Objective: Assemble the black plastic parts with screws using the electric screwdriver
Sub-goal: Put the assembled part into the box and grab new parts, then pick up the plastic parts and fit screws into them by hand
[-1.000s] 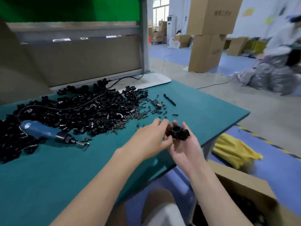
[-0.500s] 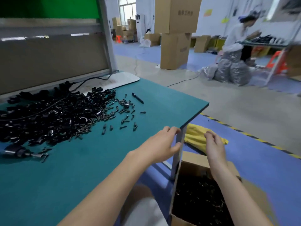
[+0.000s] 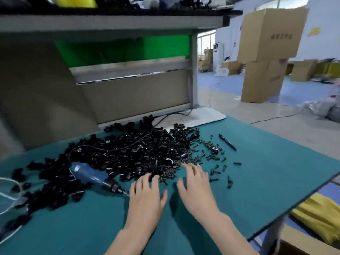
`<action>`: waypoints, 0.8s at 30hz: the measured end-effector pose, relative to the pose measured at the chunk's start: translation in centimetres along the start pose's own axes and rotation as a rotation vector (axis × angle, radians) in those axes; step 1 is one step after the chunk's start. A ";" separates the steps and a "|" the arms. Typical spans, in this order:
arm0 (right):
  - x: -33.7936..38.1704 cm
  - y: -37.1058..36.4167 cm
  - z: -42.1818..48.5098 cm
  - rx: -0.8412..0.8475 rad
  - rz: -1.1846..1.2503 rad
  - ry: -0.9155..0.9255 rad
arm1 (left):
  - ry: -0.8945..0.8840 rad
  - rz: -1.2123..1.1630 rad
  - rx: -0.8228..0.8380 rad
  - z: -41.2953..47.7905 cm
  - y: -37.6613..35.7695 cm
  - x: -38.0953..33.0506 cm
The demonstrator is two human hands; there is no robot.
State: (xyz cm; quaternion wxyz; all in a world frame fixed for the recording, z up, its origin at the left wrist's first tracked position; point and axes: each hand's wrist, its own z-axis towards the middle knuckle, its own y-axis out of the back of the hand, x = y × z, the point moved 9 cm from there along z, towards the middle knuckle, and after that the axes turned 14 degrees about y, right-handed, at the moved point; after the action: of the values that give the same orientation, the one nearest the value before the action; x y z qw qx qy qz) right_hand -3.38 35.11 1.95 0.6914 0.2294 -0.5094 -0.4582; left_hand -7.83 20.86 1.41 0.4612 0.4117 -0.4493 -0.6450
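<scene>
A factory assembly floor or warehouse workshop. A green-topped table carries a heap of black plastic parts and an electric screwdriver. Stacked cardboard boxes stand on the open floor behind.

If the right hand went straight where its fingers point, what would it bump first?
Probably the small screws just ahead of the right hand, at the near edge of the pile of black parts. It may already touch them; depth is unclear.

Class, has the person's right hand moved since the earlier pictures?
Yes. The right hand has come left, from beyond the edge of the green table onto it, near the screws.
</scene>
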 end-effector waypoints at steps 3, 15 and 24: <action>-0.1 -4.1 2.1 0.159 -0.172 -0.007 | 0.016 0.035 -0.065 1.2 -0.6 0.7; -2.3 -4.3 8.5 0.034 -0.076 0.000 | 0.047 -0.047 -0.062 8.0 -2.6 0.6; -2.6 -3.4 8.6 -0.082 0.007 0.029 | 0.043 -0.148 -0.065 7.7 -1.5 0.5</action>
State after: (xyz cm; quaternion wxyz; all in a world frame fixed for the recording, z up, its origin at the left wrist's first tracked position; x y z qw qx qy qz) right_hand -12.75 37.02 1.23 0.7091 0.2055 -0.4809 -0.4729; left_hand -15.53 22.21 1.94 0.4347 0.4423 -0.3865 -0.6826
